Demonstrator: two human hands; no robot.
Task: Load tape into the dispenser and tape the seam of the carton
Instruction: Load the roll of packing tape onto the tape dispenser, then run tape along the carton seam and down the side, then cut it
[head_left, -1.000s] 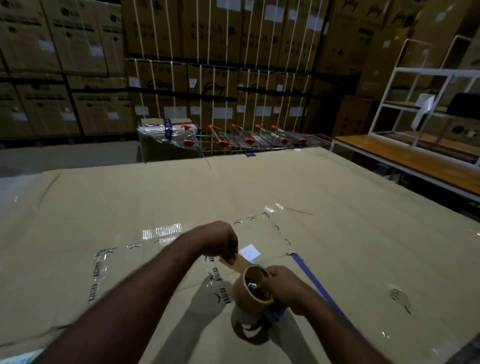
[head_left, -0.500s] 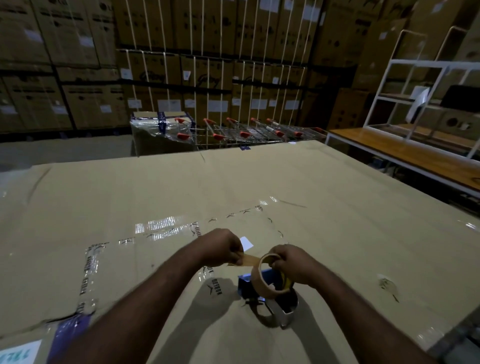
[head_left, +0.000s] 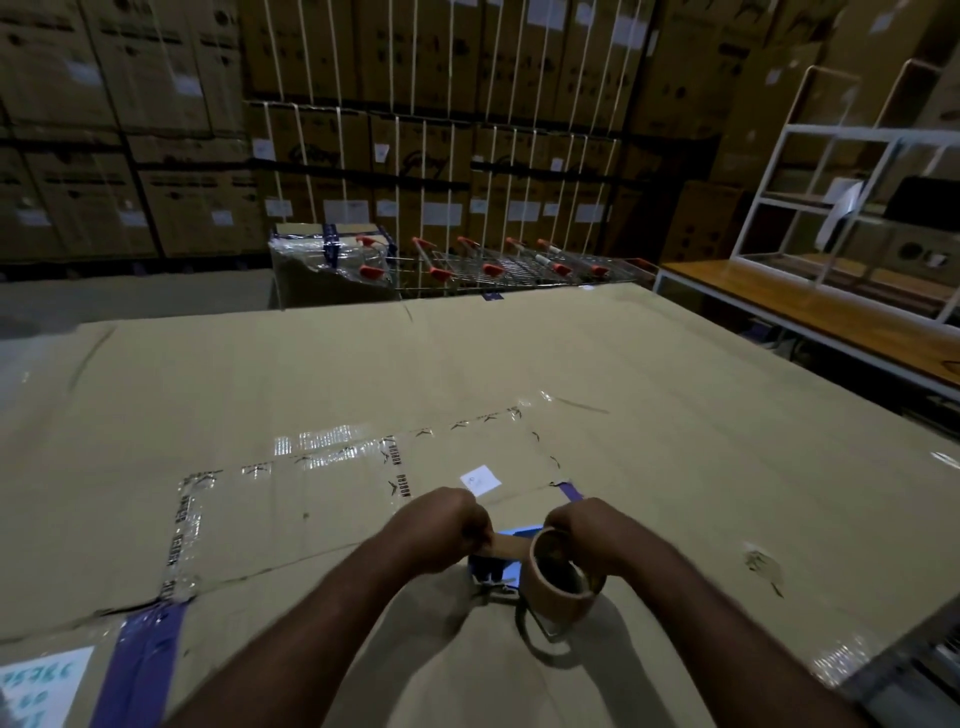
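Hands are recorded low in the head view, close together above a large flat carton (head_left: 519, 364).

- Left hand (head_left: 447, 530): closed to a fist. The free end of a brown tape strip (head_left: 506, 545) is pinched between thumb and curled fingers.
- Right hand (head_left: 587, 535): fingers are curled over the far side of the tape roll (head_left: 558, 582). The roll is gripped on edge, with its open core turned toward the camera.
- The strip is drawn out short and taut from the top of the roll to the left hand.
- Blue tape dispenser (head_left: 491, 564): it lies on the carton just below the strip, between the two hands. Metal parts are seen under the roll. Whether the roll touches the dispenser cannot be told.
- Seam (head_left: 249, 574): it is traced as a dark line across the carton top from lower left toward the hands, and is slightly parted at its left end.
- Clear printed tape (head_left: 179, 535) is laid around a rectangular patch beyond the seam. Blue tape (head_left: 145, 660) crosses the near left corner.
- A small white label (head_left: 480, 479) is stuck just beyond the hands.

Background: shopping trolleys (head_left: 493, 265) with red handles are lined up past the far edge of the carton. Strapped stacked boxes (head_left: 415, 156) fill the rear wall. A white frame rack (head_left: 841, 134) is set on a wooden bench (head_left: 831, 322) at right.
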